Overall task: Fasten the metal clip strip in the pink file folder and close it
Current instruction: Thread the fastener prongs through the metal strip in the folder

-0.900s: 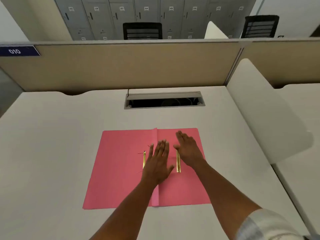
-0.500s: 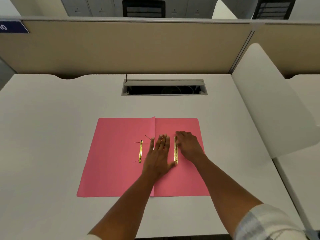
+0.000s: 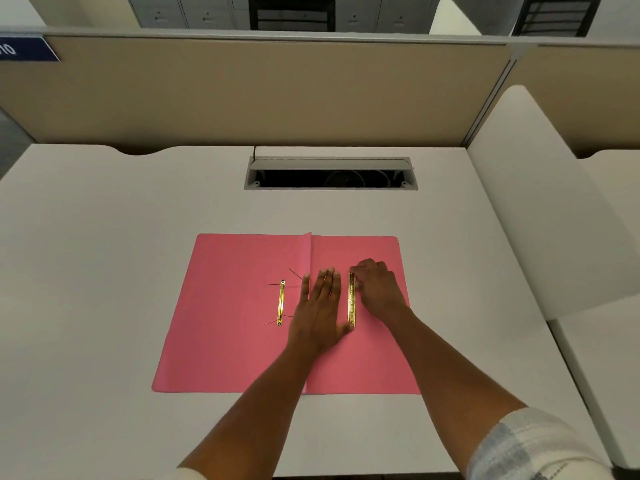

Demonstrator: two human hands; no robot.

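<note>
Two bare forearms end in a bare left hand (image 3: 320, 306) and a bare right hand (image 3: 377, 289). The right arm wears a short, pale sleeve of grey-blue checked cloth (image 3: 530, 445); a white sleeve edge (image 3: 180, 474) shows on the left arm.

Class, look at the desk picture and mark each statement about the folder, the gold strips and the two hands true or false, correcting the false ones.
1. The pink folder lies open on the desk. True.
2. The left hand grips the left gold strip. False: it lies flat between the strips.
3. The right hand touches the right gold strip. True.
4. Papers fill the folder. False: none show.
</note>
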